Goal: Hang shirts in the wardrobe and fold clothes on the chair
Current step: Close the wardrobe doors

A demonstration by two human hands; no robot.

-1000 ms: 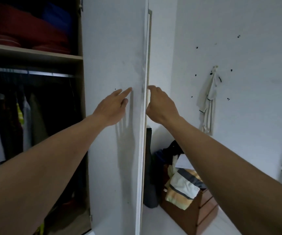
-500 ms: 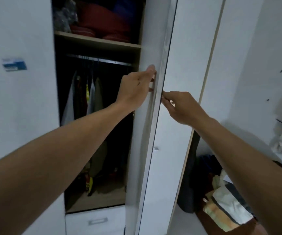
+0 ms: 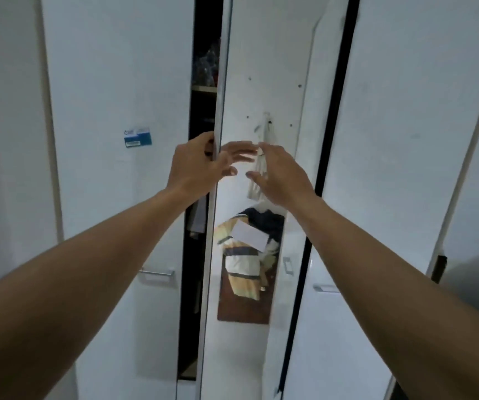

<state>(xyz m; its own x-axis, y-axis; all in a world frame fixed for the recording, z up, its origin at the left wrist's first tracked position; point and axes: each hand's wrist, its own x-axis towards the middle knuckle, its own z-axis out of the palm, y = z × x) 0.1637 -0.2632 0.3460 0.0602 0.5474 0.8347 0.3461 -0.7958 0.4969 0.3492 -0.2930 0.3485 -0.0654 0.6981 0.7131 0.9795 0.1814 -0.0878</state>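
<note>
Hands meet at the mirrored door (image 3: pixel 249 90) of the wardrobe (image 3: pixel 405 140), which stands ajar with only a narrow dark gap along its left edge. The left hand (image 3: pixel 193 164) holds that edge, fingers curled round it into the gap and thumb on the mirror side. The right hand (image 3: pixel 285 177) is spread flat, fingers straight, in front of the glass just right of the left hand. Whether it touches the mirror cannot be told.

Through the gap left of the mirrored door, hanging clothes (image 3: pixel 199 223) show dimly below the left hand. A pile of clothes (image 3: pixel 242 261) in yellow, white and dark stripes appears only as a reflection in the mirror, below both hands, and a pale cloth (image 3: pixel 257 183) is reflected hanging beside the right hand. Left of the gap, the neighbouring door (image 3: pixel 111 67) carries a blue sticker (image 3: pixel 137 137) and, lower down, a metal handle (image 3: pixel 157 273).
</note>
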